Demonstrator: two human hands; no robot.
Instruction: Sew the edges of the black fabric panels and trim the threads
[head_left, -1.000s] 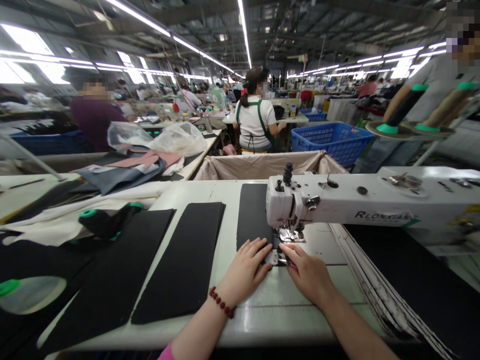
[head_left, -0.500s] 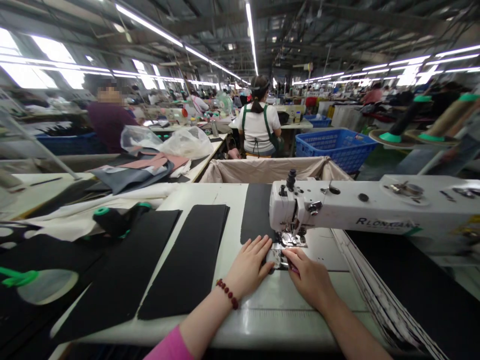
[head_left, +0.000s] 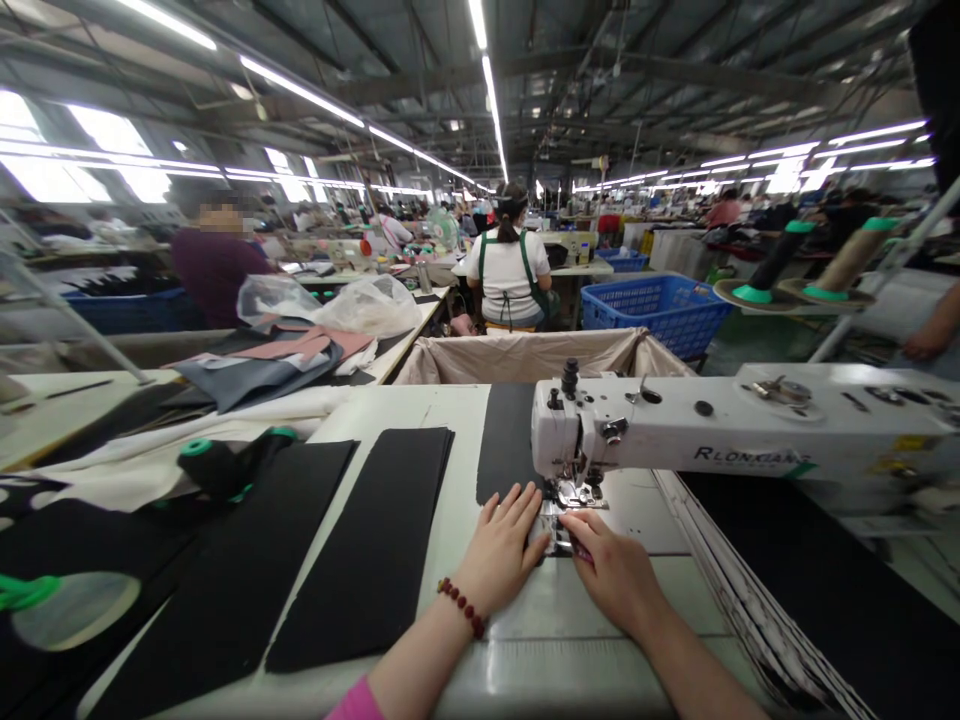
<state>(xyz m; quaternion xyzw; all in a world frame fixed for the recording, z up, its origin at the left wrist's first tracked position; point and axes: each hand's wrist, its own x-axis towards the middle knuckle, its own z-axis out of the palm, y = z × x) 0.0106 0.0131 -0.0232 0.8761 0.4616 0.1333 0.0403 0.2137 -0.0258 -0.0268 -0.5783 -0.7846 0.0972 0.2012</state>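
My left hand [head_left: 501,550] lies flat with fingers stretched over the near edge of a dark fabric panel [head_left: 506,440], left of the presser foot [head_left: 576,494]. A bead bracelet [head_left: 461,606] circles that wrist. Close to the metal needle plate [head_left: 556,540] is my right hand [head_left: 619,575], its fingers curled, the index fingertip by the plate. Something small and reddish shows under those fingers, too hidden to name. The white sewing machine head [head_left: 559,430] stands over the panel's right edge.
Stacks of black panels [head_left: 367,540] lie on the left of the table. More layered black pieces [head_left: 817,560] are at the right under the machine arm. Beyond the table stand a cloth-lined bin [head_left: 525,352], a blue basket [head_left: 645,310] and a seated person [head_left: 511,270].
The camera view has shifted slightly, so the scene sits a little lower and further left. Both hands keep nearly the same place by the presser foot.
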